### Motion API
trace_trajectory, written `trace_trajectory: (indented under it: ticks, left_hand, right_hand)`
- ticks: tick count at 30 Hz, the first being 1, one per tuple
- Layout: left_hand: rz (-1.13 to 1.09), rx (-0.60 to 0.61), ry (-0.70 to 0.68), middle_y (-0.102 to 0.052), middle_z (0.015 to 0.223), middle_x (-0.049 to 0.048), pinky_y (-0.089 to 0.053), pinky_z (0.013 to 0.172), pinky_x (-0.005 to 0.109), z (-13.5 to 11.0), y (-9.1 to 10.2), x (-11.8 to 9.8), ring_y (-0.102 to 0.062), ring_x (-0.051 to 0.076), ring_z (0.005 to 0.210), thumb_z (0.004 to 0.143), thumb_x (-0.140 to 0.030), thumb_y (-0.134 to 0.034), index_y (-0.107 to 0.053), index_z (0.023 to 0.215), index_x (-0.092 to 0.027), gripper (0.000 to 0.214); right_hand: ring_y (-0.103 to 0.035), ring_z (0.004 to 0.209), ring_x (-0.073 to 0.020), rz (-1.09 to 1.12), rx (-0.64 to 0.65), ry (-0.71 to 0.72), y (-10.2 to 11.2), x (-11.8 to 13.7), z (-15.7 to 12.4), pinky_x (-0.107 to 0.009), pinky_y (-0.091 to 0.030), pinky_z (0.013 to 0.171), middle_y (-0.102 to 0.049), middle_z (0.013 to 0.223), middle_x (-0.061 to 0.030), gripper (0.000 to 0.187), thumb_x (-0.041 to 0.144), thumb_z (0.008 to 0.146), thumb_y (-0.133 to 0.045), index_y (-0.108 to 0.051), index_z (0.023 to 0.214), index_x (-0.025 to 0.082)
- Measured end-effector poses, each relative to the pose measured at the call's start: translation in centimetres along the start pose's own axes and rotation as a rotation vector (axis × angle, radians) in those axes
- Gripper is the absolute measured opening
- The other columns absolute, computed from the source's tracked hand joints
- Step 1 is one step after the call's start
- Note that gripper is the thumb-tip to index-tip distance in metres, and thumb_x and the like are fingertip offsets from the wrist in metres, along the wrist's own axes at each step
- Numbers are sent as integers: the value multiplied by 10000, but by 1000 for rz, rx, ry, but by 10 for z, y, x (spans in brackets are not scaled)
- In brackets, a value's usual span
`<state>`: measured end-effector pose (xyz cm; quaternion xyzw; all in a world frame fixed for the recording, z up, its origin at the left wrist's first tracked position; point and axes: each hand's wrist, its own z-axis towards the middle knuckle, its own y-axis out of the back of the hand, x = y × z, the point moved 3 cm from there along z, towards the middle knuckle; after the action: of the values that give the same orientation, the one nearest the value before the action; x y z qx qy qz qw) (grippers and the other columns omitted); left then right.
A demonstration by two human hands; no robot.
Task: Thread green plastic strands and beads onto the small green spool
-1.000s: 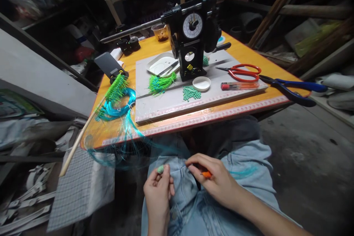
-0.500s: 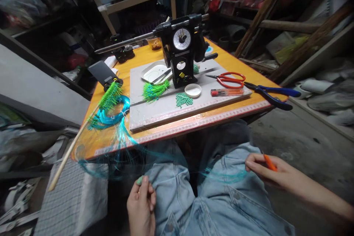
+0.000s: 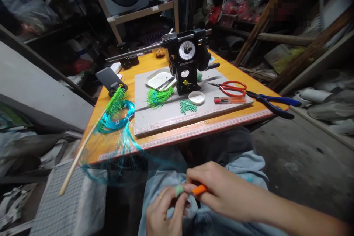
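My left hand (image 3: pixel 167 210) is over my lap, its fingers pinched together. A pale green band (image 3: pixel 179 191) shows at its index fingertip, apparently a wrap; anything thin in the pinch is too blurred to make out. My right hand (image 3: pixel 212 184) meets it from the right, thumb and finger close to the green band. It holds a small orange-handled tool (image 3: pixel 200 190), whose tip is hidden. Teal strands (image 3: pixel 143 153) trail off the table's front edge toward my lap, and a few more teal strands (image 3: pixel 250 177) lie on my right thigh.
On the yellow table (image 3: pixel 110 151) a grey board (image 3: pixel 166 123) carries a black machine (image 3: pixel 188 62), green beads (image 3: pixel 188 106), a bead dish (image 3: pixel 196 97), green bristles (image 3: pixel 160 97) and red scissors (image 3: pixel 233 87). Blue pliers (image 3: pixel 273 103) overhang the right edge. A wooden stick (image 3: pixel 83 151) juts out left.
My right hand has moved left across my lap with the orange-handled tool and now meets my left hand. My left hand has shifted right. The view has tilted up slightly.
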<state>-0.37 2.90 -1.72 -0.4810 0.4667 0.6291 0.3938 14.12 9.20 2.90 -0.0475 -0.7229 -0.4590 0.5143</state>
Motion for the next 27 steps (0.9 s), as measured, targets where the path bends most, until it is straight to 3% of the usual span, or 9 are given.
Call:
trace_trajectory:
  ticks: [3,6,7,10,14,18,21,27]
  left_hand:
    - [-25,-71,119,-676,564,31,-481,398,179,8,11,10,-584,118,390,725,-320,-746,-757,703,-212,111]
    - [-115,-151,279,-648,492,21,-433,332,171,7,13,23,-565,120,351,667,-441,-775,-734,720,-187,262]
    - [-143,-171,319,-634,465,14,-417,315,169,6,12,25,-549,116,329,643,-475,-784,-726,722,-180,311]
    - [-195,-235,402,-574,382,-14,-386,275,173,5,11,25,-477,99,255,589,-528,-800,-709,704,-163,394]
    - [-306,-290,438,-567,373,-19,-354,259,163,10,14,17,-444,82,239,549,-530,-823,-695,676,-155,415]
    - [-442,-356,390,-603,444,-10,-417,397,111,21,19,9,-529,63,396,510,-451,-876,-688,644,-151,379]
    - [-636,-350,374,-577,474,-38,-385,427,93,29,18,3,-503,49,451,574,-375,-871,-655,674,-163,319]
    - [-771,-238,316,-643,651,-8,-421,483,148,42,10,-17,-529,80,530,807,-288,-698,-577,744,-177,176]
  right_hand:
    - [-492,570,-93,-66,-20,125,41,2,33,-190,-345,543,-559,631,27,192,188,916,-488,-566,741,170]
    - [-461,580,-106,-399,-356,205,92,-3,77,-219,-331,551,-524,629,13,316,302,980,-419,-606,779,145]
    - [-480,626,-117,-445,-391,216,103,-6,92,-232,-332,578,-557,699,-9,272,298,966,-457,-633,834,137]
    - [-510,709,-133,-538,-385,248,118,-14,132,-246,-319,608,-592,899,-44,136,240,894,-579,-683,956,179]
    - [-496,664,-132,-647,-361,275,113,-20,158,-254,-278,577,-595,901,-48,89,214,841,-627,-709,868,192]
    - [-503,647,-131,-717,-407,296,108,-16,152,-261,-270,560,-618,954,-66,132,174,862,-572,-702,887,179]
    - [-530,663,-126,-742,-429,345,101,-4,130,-257,-289,549,-630,1033,-67,192,136,886,-514,-689,945,189]
    - [-586,712,-140,-892,-448,702,63,22,60,-262,-390,570,-671,919,-69,237,127,962,-416,-647,1000,164]
